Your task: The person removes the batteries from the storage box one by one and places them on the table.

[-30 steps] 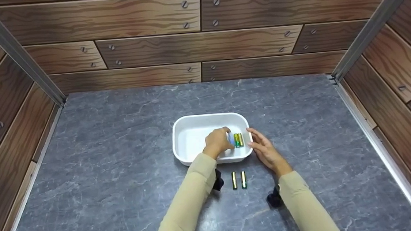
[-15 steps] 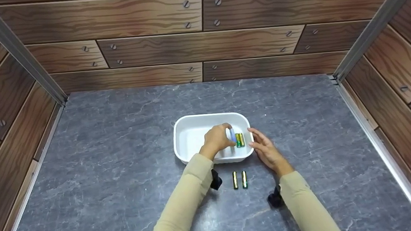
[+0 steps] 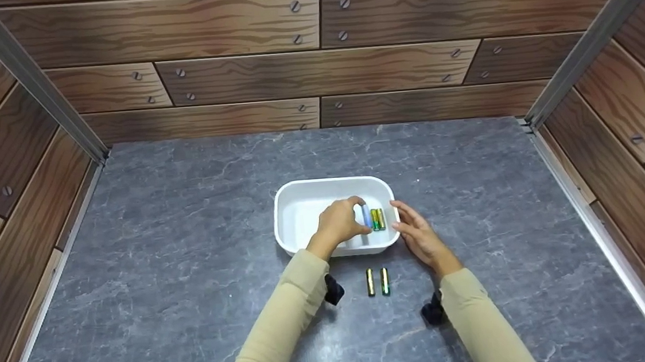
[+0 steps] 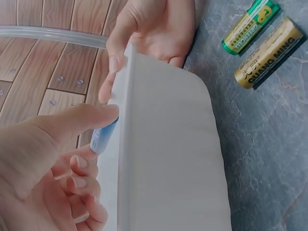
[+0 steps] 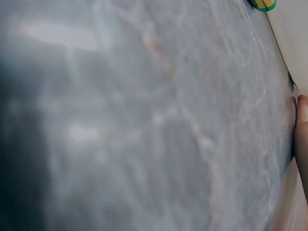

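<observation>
My left hand pinches a blue battery by its two ends, thumb at the near end and a finger at the far one, inside a white tub. My right hand grips the tub's right end, thumb and fingertip spread along the rim, probably to stop it sliding while I work inside.

Holding the battery by its ends leaves its long sides free, which seems handy for lining it up: it lies parallel to, and just left of, a green-and-gold pair set side by side near the right wall. Whether it touches the tub's floor I cannot tell.

On the table, between my forearms and in front of the tub, lie two more, apart and parallel: a gold battery lettered "GUANG MING" and, to its right, a green battery with a gold band. They seem placed there for easy reach.

The tub is a smooth, matte rectangle with rounded corners and a rolled lip; it looks like plastic. The batteries are glossy cylinders. The table is grey with pale, marble-like veins, and the wall behind shows wood-grain planks and screw heads.
</observation>
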A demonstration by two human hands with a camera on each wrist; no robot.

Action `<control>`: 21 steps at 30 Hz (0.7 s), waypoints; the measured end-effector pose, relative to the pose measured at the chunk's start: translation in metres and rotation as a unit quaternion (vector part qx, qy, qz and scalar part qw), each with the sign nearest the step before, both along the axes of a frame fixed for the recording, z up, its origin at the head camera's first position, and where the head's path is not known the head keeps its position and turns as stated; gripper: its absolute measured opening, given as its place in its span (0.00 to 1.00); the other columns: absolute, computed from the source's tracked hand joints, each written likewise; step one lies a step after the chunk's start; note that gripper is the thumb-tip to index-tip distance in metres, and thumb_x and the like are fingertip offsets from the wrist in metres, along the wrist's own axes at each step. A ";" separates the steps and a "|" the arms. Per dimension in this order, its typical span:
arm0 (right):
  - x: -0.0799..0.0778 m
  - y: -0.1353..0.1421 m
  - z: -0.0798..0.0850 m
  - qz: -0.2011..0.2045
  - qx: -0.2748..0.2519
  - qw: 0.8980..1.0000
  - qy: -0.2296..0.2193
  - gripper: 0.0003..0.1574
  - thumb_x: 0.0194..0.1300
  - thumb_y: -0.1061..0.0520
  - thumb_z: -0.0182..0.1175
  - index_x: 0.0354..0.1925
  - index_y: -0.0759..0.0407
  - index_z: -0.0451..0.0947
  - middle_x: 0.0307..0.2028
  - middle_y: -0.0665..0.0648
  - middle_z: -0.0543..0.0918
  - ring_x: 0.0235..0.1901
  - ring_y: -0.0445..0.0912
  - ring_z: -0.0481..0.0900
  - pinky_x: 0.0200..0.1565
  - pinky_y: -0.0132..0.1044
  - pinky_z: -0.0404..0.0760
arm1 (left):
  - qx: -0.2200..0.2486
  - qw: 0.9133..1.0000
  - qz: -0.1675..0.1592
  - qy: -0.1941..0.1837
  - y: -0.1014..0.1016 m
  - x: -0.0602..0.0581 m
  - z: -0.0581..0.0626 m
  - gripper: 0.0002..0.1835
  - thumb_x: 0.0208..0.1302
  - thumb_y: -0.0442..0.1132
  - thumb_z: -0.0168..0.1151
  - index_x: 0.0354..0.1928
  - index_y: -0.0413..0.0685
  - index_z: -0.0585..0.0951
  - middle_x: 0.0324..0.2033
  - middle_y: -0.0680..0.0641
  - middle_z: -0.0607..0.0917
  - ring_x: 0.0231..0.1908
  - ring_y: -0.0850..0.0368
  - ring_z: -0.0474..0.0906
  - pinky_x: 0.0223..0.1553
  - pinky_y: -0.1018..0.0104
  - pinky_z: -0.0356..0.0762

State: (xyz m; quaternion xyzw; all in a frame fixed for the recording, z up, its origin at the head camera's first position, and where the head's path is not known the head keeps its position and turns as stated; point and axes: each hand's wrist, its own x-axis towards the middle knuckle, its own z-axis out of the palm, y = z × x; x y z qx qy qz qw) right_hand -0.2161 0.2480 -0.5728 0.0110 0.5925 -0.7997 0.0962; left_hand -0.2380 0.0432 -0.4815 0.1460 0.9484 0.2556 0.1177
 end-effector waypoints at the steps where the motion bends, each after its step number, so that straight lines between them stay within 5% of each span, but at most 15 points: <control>1: 0.000 0.000 -0.001 0.002 0.001 1.000 0.003 0.30 0.64 0.70 0.51 0.62 0.51 0.66 0.59 0.50 0.71 0.56 0.36 0.74 0.58 0.27 0.73 | 0.002 1.000 -0.002 0.002 -0.001 0.002 0.000 0.31 0.48 0.50 0.75 0.57 0.55 0.78 0.35 0.49 0.86 0.29 0.60 0.74 0.29 0.65 0.73; 11: 0.000 0.002 -0.003 0.018 0.000 1.000 0.021 0.34 0.66 0.68 0.52 0.69 0.56 0.61 0.56 0.43 0.74 0.55 0.34 0.74 0.57 0.25 0.72 | 0.022 0.999 -0.016 0.020 -0.010 0.020 0.000 0.31 0.47 0.49 0.76 0.55 0.53 0.79 0.25 0.53 0.77 0.25 0.62 0.66 0.25 0.70 0.62; 15: -0.002 0.001 -0.002 0.020 0.007 1.000 0.005 0.40 0.67 0.68 0.50 0.73 0.63 0.50 0.64 0.51 0.69 0.57 0.33 0.72 0.58 0.25 0.71 | 0.036 0.999 -0.017 0.021 -0.014 0.028 0.002 0.31 0.46 0.48 0.77 0.55 0.53 0.79 0.24 0.55 0.73 0.24 0.62 0.65 0.24 0.71 0.60; 21: -0.003 0.001 0.000 0.024 0.012 1.000 -0.012 0.40 0.68 0.69 0.47 0.74 0.62 0.47 0.74 0.64 0.54 0.59 0.33 0.69 0.58 0.23 0.69 | 0.057 0.998 -0.023 0.031 -0.019 0.038 0.002 0.31 0.44 0.46 0.77 0.54 0.53 0.80 0.21 0.57 0.70 0.22 0.64 0.63 0.23 0.72 0.57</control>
